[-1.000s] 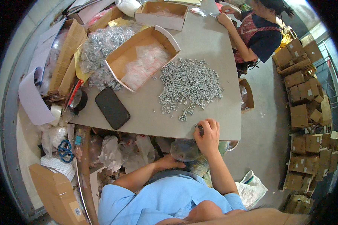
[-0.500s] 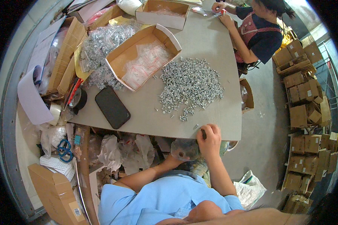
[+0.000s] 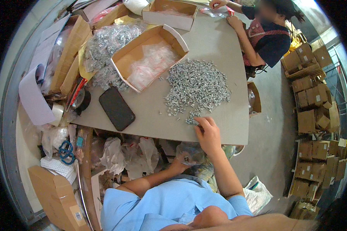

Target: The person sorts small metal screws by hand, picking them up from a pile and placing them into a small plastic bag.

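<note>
A broad heap of small silver screws [image 3: 198, 82] lies on the grey tabletop. At its near edge, my right hand [image 3: 209, 135] reaches over a few strays, fingers bent and thumb apart from them, with nothing visible in its grasp. Below the table's front edge, my left hand [image 3: 179, 165] is closed on a clear plastic piece with a rounded outline [image 3: 191, 153]. Something small and dark shows inside it. Whether it is a bag or a cup I cannot tell.
An open cardboard box [image 3: 121, 57] with clear bags stands left of the heap. Near it are a dark phone-like case [image 3: 117, 108] and bagged screws [image 3: 108, 46]. Across the table a co-worker [image 3: 264, 38] handles a bag. Stacked cartons [image 3: 312, 119] line the right side.
My right hand has moved from the table's front edge forward to the near screws. My left hand stays low with the clear plastic piece. The co-worker's hands have shifted apart.
</note>
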{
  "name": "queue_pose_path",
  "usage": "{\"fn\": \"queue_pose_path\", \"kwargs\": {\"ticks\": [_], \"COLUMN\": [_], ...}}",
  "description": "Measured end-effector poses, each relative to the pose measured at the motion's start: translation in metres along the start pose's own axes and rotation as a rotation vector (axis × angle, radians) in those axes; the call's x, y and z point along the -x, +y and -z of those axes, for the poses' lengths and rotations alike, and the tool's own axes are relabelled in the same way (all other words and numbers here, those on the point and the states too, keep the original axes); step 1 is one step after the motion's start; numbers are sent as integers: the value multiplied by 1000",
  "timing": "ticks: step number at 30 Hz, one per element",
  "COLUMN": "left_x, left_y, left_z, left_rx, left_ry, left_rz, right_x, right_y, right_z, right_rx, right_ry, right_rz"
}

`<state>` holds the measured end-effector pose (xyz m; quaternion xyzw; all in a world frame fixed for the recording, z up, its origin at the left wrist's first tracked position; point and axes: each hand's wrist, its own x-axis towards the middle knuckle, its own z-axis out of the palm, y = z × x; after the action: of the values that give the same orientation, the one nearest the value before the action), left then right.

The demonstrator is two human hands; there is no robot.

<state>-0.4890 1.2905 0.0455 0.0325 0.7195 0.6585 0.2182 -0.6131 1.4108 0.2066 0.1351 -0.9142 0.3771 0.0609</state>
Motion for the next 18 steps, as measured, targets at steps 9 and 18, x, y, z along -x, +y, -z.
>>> {"fn": "queue_pose_path", "kwargs": {"ticks": [9,18], "left_x": [5,3], "left_y": [19,24], "left_z": [2,4], "left_rx": [60,-37], "left_ry": [65,50], "left_rz": [-18,-29], "right_x": [1,-4], "right_y": [3,-1], "right_z": [-1,-2], "right_rx": [0,36], "right_ry": [-26,-14], "right_rz": [26,124]}}
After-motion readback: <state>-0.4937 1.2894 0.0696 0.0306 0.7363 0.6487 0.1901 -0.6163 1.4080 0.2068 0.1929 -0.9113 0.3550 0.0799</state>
